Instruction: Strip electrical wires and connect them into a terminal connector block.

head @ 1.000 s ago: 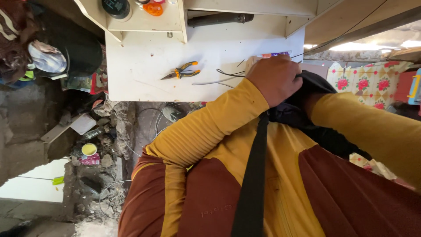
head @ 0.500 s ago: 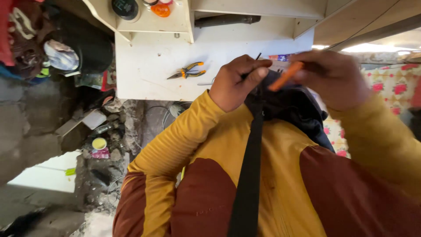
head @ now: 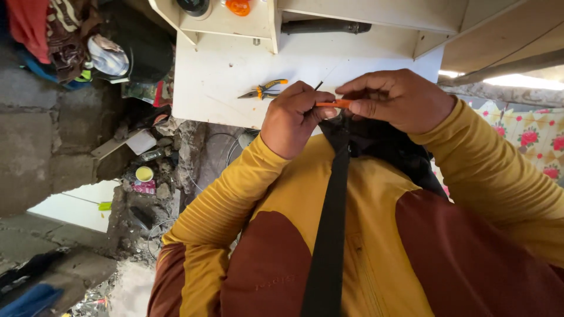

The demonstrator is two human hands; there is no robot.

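Both my hands are raised together in front of my chest, just before the edge of a white table [head: 223, 64]. My right hand [head: 399, 100] pinches a thin orange tool [head: 332, 104] that lies level between the two hands. My left hand [head: 294, 117] is closed, its fingertips at the tool's other end, and a thin black wire [head: 318, 86] pokes up from its fingers. Orange-handled pliers [head: 264, 89] lie on the table a little left of my left hand. A black strap [head: 335, 205] runs down my yellow and brown top.
A shelf above the table holds an orange object [head: 239, 7] and a dark cylinder [head: 323, 26]. Rubble, a yellow lid [head: 144, 174] and scraps cover the floor at the left. Bundled clothes [head: 70, 35] hang at top left. A floral cloth [head: 529, 138] shows at the right.
A second ago only one hand reached onto the table. Both hands have since come together near my chest, holding the orange tool and the wire, and they have shifted slightly left.
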